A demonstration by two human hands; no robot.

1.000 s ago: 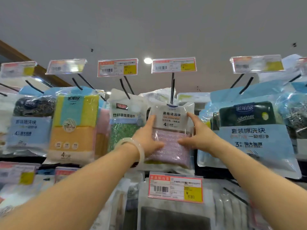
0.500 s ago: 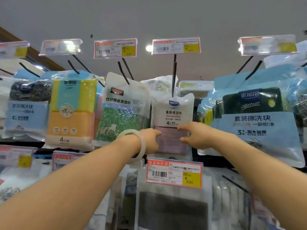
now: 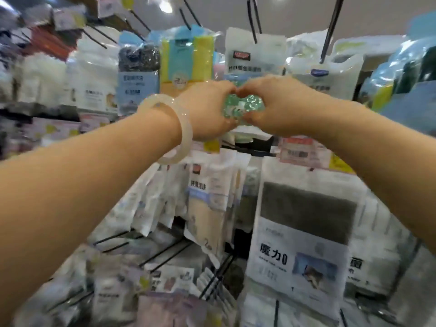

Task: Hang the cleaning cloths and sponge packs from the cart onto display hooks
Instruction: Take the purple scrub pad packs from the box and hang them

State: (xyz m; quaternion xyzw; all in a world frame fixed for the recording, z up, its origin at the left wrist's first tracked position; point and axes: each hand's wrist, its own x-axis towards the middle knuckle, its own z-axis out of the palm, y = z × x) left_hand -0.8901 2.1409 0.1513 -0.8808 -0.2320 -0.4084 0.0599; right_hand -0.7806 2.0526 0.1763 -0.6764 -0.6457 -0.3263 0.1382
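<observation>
Both hands on green-cloth pack (image 3: 243, 107), hung on black peg hook (image 3: 251, 20), upper row. Left hand (image 3: 207, 109) pinching left edge; right hand (image 3: 273, 107) pinching right edge. Display already crowded with packs. Cart out of view; remaining stock unknowable.

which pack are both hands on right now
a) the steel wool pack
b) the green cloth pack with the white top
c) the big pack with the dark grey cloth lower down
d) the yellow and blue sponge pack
b: the left hand and right hand meet on the green cloth pack, which hangs below its white header; the other packs hang untouched.
</observation>
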